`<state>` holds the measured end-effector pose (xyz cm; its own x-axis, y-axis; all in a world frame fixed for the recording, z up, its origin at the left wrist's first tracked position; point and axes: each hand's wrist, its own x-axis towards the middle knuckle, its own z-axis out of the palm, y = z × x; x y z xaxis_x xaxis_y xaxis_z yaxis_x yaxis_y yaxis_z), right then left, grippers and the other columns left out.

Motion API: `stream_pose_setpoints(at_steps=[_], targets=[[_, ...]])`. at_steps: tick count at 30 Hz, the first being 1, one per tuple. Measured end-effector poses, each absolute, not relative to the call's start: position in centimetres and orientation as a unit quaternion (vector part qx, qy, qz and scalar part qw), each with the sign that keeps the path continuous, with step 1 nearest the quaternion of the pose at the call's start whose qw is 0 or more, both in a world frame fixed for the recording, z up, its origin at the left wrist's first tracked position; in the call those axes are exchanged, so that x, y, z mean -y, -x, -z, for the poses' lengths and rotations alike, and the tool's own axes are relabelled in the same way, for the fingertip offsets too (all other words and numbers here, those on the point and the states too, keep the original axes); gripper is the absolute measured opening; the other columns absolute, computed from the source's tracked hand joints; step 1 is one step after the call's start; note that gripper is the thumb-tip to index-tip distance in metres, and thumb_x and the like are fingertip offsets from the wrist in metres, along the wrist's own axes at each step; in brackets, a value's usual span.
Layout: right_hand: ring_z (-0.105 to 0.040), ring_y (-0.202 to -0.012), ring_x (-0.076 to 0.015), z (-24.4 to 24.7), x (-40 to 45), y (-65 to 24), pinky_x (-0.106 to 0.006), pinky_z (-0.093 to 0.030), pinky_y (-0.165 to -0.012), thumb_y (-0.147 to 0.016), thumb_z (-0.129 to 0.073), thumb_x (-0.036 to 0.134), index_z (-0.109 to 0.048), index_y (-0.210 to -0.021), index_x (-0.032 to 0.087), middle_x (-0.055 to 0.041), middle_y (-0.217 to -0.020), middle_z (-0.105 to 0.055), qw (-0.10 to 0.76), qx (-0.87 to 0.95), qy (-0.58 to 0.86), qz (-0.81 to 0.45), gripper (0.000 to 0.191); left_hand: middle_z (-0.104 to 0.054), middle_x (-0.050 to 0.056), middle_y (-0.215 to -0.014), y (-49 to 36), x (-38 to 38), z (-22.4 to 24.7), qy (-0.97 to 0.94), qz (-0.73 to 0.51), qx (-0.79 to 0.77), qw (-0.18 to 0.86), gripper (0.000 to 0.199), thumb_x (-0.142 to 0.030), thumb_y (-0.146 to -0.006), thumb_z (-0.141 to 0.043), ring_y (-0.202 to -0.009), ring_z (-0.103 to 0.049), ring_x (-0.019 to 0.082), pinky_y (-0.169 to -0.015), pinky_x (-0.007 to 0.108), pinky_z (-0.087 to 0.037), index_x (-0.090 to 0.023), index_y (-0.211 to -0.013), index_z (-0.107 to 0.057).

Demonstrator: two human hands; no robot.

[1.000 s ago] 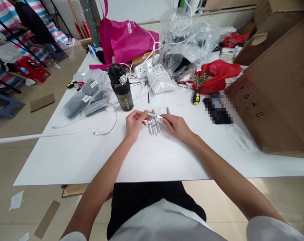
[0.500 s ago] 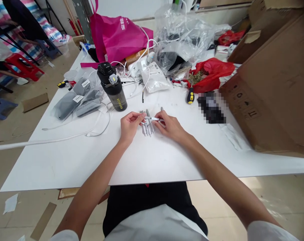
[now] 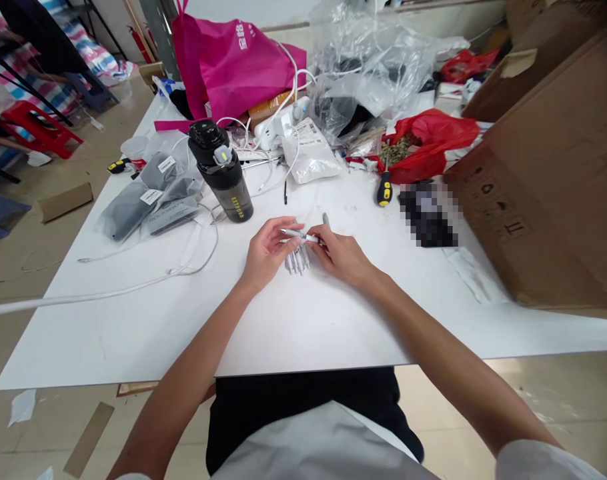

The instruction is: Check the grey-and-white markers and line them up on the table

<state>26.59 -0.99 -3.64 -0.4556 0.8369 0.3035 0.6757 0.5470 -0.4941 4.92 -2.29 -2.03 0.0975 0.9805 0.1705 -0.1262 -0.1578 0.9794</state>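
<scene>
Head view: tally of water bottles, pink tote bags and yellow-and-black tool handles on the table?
Water bottle: 1
Pink tote bag: 1
Yellow-and-black tool handles: 2
Total: 4

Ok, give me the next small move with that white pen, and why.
Probably set the white pen down beside the pile of white pens, since the left hand and right hand hold it between them, just above that pile.
</scene>
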Motion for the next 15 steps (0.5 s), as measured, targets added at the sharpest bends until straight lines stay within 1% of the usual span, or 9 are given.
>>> stream_pose_setpoints(at_steps=[1,3,5,6,7,9,10,13,15], targets=[[-0.067,-0.074,-0.0206,3.5,1.0,-26.6,-0.031,-0.039,-0.063,-0.116,-0.044,0.042,-0.059,-0.132,0.021,-0.0061,-0.098,-0.077,0.267,0.842,0.443,-0.154,0.030,-0.082,0.010,-0.123,-5.0,2.4,1.9,-0.539,-0.533,-0.391,0.523,0.042,-0.044,-0.086,-0.093,-0.107,-0.078,0.021,-0.092,0.034,-0.062,-0.023,-0.118,-0.077],[-0.069,-0.081,-0.0208,3.3,1.1,-26.6,-0.031,-0.040,-0.065,-0.118,-0.039,0.041,-0.061,-0.133,0.022,-0.0077,-0.104,-0.078,0.269,0.851,0.424,-0.152,0.033,-0.084,0.008,-0.104,-5.0,2.4,1.6,-0.522,-0.537,-0.410,0.521,0.035,-0.046,-0.086,-0.092,-0.092,-0.078,0.020,-0.086,0.034,-0.062,-0.020,-0.105,-0.080],[-0.069,-0.084,-0.0209,3.3,1.1,-26.6,-0.031,-0.041,-0.066,-0.119,-0.034,0.040,-0.065,-0.128,0.022,-0.0095,-0.108,-0.077,0.272,0.857,0.413,-0.144,0.036,-0.080,0.004,-0.082,-4.9,2.3,1.5,-0.486,-0.561,-0.444,0.501,0.036,-0.050,-0.083,-0.094,-0.073,-0.072,0.016,-0.076,0.032,-0.060,-0.019,-0.087,-0.075],[-0.068,-0.083,-0.0209,3.4,1.0,-26.7,-0.031,-0.041,-0.065,-0.119,-0.035,0.040,-0.065,-0.125,0.022,-0.0100,-0.108,-0.076,0.275,0.857,0.414,-0.139,0.036,-0.076,0.002,-0.075,-4.7,2.1,1.5,-0.468,-0.574,-0.455,0.494,0.039,-0.051,-0.083,-0.094,-0.068,-0.069,0.014,-0.072,0.030,-0.058,-0.020,-0.081,-0.071],[-0.067,-0.081,-0.0208,3.5,0.9,-26.7,-0.031,-0.041,-0.065,-0.118,-0.038,0.040,-0.065,-0.122,0.022,-0.0100,-0.107,-0.076,0.279,0.854,0.417,-0.136,0.033,-0.074,0.002,-0.072,-4.6,1.9,1.5,-0.454,-0.584,-0.460,0.491,0.042,-0.053,-0.083,-0.093,-0.066,-0.068,0.014,-0.070,0.029,-0.057,-0.020,-0.079,-0.068],[-0.066,-0.075,-0.0206,3.6,0.8,-26.8,-0.032,-0.043,-0.065,-0.115,-0.046,0.041,-0.064,-0.120,0.022,-0.0090,-0.104,-0.077,0.287,0.845,0.432,-0.134,0.027,-0.075,0.003,-0.075,-4.3,1.5,1.6,-0.432,-0.593,-0.456,0.503,0.042,-0.055,-0.083,-0.092,-0.071,-0.071,0.014,-0.069,0.028,-0.057,-0.020,-0.081,-0.069],[-0.066,-0.073,-0.0207,3.6,0.8,-26.9,-0.032,-0.044,-0.066,-0.114,-0.048,0.041,-0.064,-0.123,0.023,-0.0086,-0.103,-0.078,0.291,0.839,0.439,-0.135,0.025,-0.076,0.004,-0.080,-4.1,1.3,1.7,-0.424,-0.594,-0.452,0.513,0.042,-0.056,-0.082,-0.093,-0.075,-0.073,0.016,-0.068,0.027,-0.057,-0.020,-0.085,-0.071],[-0.068,-0.072,-0.0208,3.3,0.8,-26.8,-0.033,-0.046,-0.067,-0.114,-0.049,0.042,-0.063,-0.135,0.024,-0.0090,-0.108,-0.081,0.301,0.831,0.450,-0.126,0.032,-0.079,0.005,-0.091,-3.9,1.0,1.9,-0.408,-0.594,-0.445,0.531,0.043,-0.057,-0.081,-0.093,-0.085,-0.077,0.018,-0.067,0.026,-0.056,-0.021,-0.091,-0.072],[-0.068,-0.074,-0.0199,3.0,0.9,-26.8,-0.032,-0.044,-0.065,-0.116,-0.047,0.044,-0.066,-0.136,0.025,-0.0092,-0.111,-0.080,0.301,0.837,0.442,-0.113,0.034,-0.079,0.006,-0.094,-3.9,1.0,2.0,-0.409,-0.591,-0.445,0.534,0.044,-0.057,-0.081,-0.092,-0.087,-0.078,0.019,-0.066,0.025,-0.056,-0.020,-0.092,-0.072]])
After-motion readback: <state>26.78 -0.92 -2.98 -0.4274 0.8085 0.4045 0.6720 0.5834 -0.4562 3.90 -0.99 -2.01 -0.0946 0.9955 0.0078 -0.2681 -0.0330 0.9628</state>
